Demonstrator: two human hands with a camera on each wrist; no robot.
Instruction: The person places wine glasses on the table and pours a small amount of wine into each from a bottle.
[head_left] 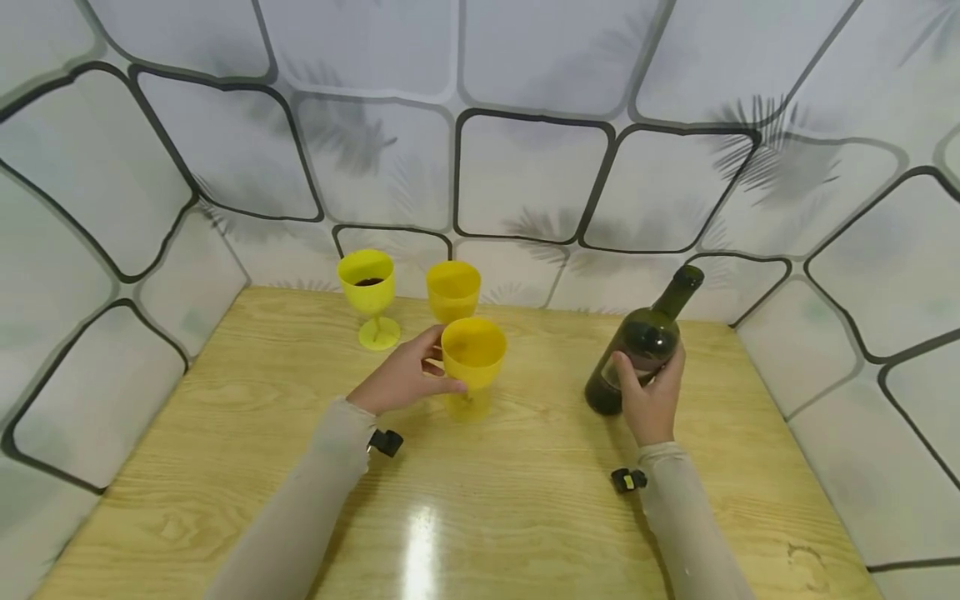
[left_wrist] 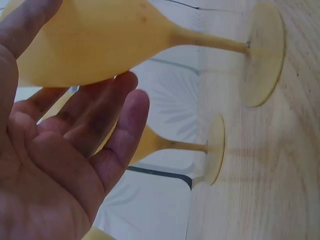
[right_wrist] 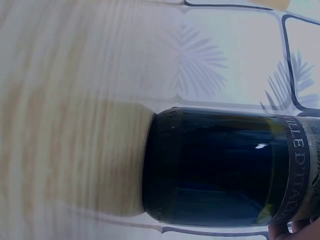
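Observation:
My left hand (head_left: 408, 372) holds the bowl of an orange-yellow plastic goblet (head_left: 474, 354), with the thumb on one side and fingers on the other. In the left wrist view the goblet's stem (left_wrist: 210, 40) and round foot (left_wrist: 265, 55) show at the tabletop, the bowl upright. My right hand (head_left: 654, 398) grips a dark green wine bottle (head_left: 637, 350) round its labelled middle. The bottle has no stopper showing and its neck leans to the right. Its lower body (right_wrist: 215, 165) and part of the label (right_wrist: 295, 170) fill the right wrist view; only fingertips show there.
Behind the held goblet stands another orange-yellow goblet (head_left: 453, 292). A brighter yellow goblet (head_left: 367, 287) with dark liquid inside stands to its left. The wooden table (head_left: 525, 500) meets patterned walls (head_left: 532, 183) at the back and both sides.

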